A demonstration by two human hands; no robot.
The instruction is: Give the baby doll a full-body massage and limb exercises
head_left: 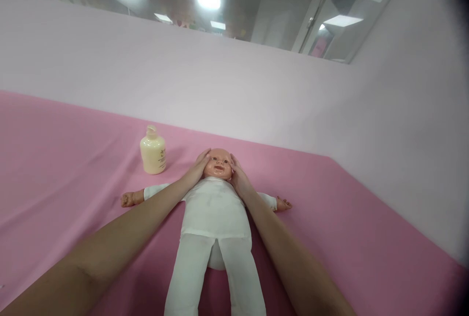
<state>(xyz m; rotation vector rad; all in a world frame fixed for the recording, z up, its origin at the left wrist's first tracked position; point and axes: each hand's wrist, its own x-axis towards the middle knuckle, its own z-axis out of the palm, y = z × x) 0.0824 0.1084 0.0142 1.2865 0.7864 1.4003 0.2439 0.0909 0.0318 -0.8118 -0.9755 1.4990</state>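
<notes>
A baby doll (217, 208) with a white cloth body lies on its back, arms spread to both sides and legs toward me. My left hand (200, 165) rests along one side of the doll's head, fingers stretched out near its temple. On the opposite side, my right hand (239, 174) lies against the cheek and temple, its fingers extended and partly hidden by the head's edge. Both hands touch the head without gripping it. Left of the head stands a pale yellow pump bottle (153, 152), upright and apart from my hands.
A pink sheet (311, 199) covers the surface beneath the doll, with some creases at the left. Behind it rises a pale wall (220, 86), which meets another wall at the right. Above is a reflective pane (234, 3) showing ceiling lights.
</notes>
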